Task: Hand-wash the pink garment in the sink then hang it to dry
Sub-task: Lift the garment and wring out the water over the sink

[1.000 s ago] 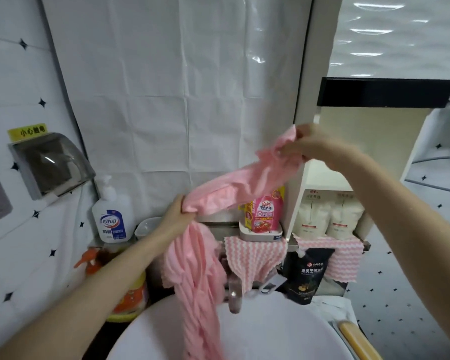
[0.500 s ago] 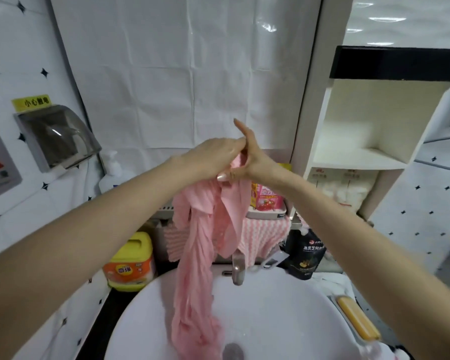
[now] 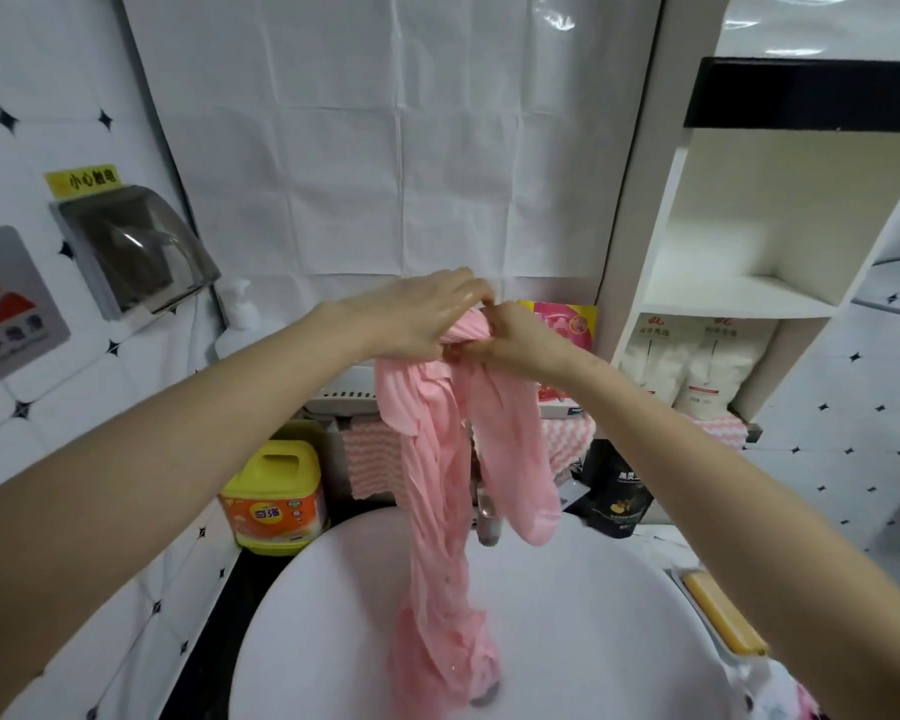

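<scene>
The wet pink garment (image 3: 440, 511) hangs in long bunched folds from both hands down into the white sink (image 3: 583, 631), its lower end lying near the drain. My left hand (image 3: 417, 319) grips the top of the cloth from the left. My right hand (image 3: 510, 337) grips the same bunched top from the right, touching the left hand. Both are held above the tap (image 3: 487, 517), which the fabric partly hides.
A yellow detergent jug (image 3: 274, 498) stands left of the sink, a white pump bottle (image 3: 240, 317) behind my left arm. Pink-striped cloths (image 3: 367, 462) hang behind the tap. A black pouch (image 3: 617, 491) and a yellow soap bar (image 3: 723, 618) sit right. White shelves (image 3: 739, 298) rise at right.
My hands, spread apart with the garment stretched between them a second ago, have come together. The cloth now hangs doubled from one bunched top, and the view has tilted down.
</scene>
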### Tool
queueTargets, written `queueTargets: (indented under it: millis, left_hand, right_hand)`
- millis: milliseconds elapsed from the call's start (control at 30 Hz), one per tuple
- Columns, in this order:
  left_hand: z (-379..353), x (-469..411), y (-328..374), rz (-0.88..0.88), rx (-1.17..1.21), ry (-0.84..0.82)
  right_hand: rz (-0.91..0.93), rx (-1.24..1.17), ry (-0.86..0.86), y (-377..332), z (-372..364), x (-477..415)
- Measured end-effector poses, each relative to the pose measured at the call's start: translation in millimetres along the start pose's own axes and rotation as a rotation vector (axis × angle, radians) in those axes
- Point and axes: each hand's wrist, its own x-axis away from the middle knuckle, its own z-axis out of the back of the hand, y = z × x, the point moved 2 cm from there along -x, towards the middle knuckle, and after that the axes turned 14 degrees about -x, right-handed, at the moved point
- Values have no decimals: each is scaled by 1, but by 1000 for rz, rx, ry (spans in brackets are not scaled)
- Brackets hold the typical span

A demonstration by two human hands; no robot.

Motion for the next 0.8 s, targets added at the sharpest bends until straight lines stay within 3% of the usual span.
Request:
queueTargets:
  millis: [67, 133, 200, 267, 367, 600, 733, 800]
  left_hand:
    - [-3, 1, 4, 30, -82, 83]
    - [-8, 3, 11, 120, -5, 197]
    - [-20, 9, 19, 295, 273, 266]
    - [-41, 15, 27, 490, 647, 227]
    - [-57, 20, 36, 617, 915, 139]
    - [-41, 14, 46, 466, 1264, 141]
    - [-90, 44, 87, 551, 1418, -114]
    - [-97, 50, 122, 610, 1434, -228]
  right_hand:
    - [106, 132, 60, -6, 1, 6]
    - [194, 141, 180, -9, 8, 10]
    - [220, 87, 285, -8, 13, 14]
    - [167, -36, 342, -3, 14, 17]
    - [41, -327, 402, 11, 14, 20]
    - [-19, -1116, 347, 27, -6, 14]
    - [-10, -1508, 293, 16, -19, 5]
    - [8, -1724, 353, 5, -28, 0]
